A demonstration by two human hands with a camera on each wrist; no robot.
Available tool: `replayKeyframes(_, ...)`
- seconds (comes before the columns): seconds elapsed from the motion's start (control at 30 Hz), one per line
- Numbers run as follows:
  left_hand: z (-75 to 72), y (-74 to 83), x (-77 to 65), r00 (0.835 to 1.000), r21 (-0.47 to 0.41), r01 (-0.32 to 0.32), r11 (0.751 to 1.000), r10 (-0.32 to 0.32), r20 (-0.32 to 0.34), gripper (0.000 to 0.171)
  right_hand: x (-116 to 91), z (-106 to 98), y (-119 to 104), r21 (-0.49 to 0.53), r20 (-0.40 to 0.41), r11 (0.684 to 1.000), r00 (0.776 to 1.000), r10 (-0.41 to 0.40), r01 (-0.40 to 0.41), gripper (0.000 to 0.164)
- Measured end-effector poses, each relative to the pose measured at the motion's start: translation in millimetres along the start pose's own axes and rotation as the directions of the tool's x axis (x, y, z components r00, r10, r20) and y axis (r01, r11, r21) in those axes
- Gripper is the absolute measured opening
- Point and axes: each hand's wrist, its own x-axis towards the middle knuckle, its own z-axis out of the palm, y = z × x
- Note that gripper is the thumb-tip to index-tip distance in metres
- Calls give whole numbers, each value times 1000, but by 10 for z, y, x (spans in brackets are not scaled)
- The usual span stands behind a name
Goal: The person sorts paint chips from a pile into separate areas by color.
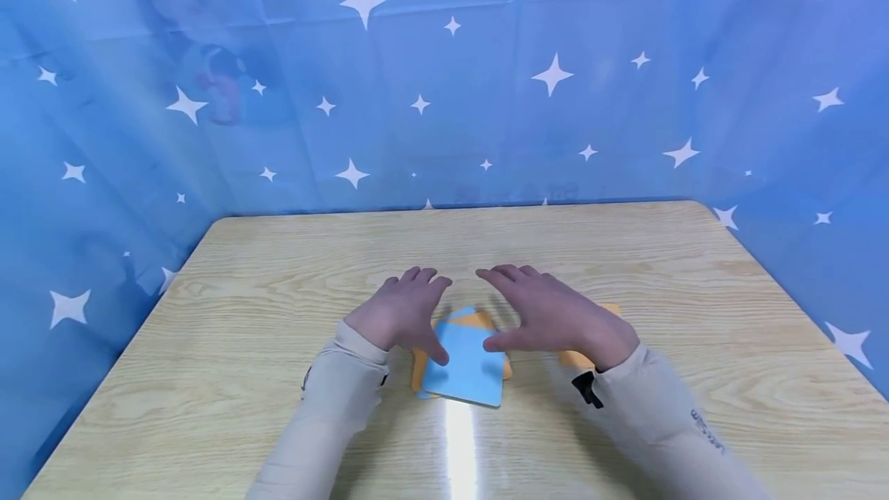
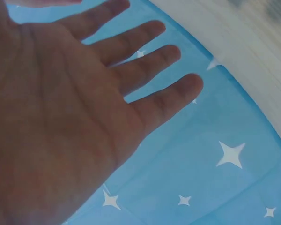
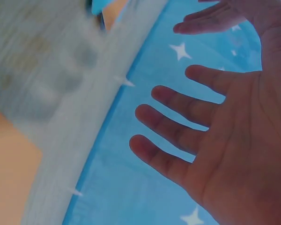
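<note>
A stack of thin square cards in blue and orange lies on the table, a blue card [image 1: 464, 365] on top and orange card [image 1: 479, 320] edges fanned out beneath. Over the stack's left side hovers my left hand [image 1: 406, 313], fingers spread and holding nothing; its bare palm [image 2: 61, 108] shows in the left wrist view. My right hand [image 1: 549, 315] hovers to the right of the stack, also spread with nothing in it, its palm [image 3: 243, 140] facing the camera in the right wrist view. Partly hidden under the right wrist is another orange piece [image 1: 576, 359].
The wooden table [image 1: 278, 276] has rounded far corners. Behind and beside it hangs a blue curtain [image 1: 444, 99] with white stars. A bright glare strip [image 1: 461, 450] lies on the tabletop in front of the stack.
</note>
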Motion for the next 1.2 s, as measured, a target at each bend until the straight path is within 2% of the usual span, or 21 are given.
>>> replayKeyframes(0.2, 141, -29, 15, 998, 16, 23, 1000, -24, 64, 108, 73, 179, -100, -29, 117, 1000, 993, 8, -5, 105)
replayKeyframes(0.43, 311, 18, 17, 997, 28, 15, 999, -17, 79, 106, 75, 306, -154, -38, 129, 999, 991, -29, 35, 108)
replayKeyframes(0.67, 313, 55, 17, 999, -3, 3, 1000, -3, 51, 96, 60, 335, -175, -65, 107, 996, 993, -56, 63, 106)
replayKeyframes(0.93, 315, 72, 10, 998, 0, -16, 1000, 16, 53, 86, 87, 365, -224, -74, 93, 997, 995, -21, 28, 89)
replayKeyframes(1.2, 324, 83, -6, 999, -4, -5, 1000, 5, 35, 70, 67, 365, -261, -66, 127, 996, 991, -46, 55, 107)
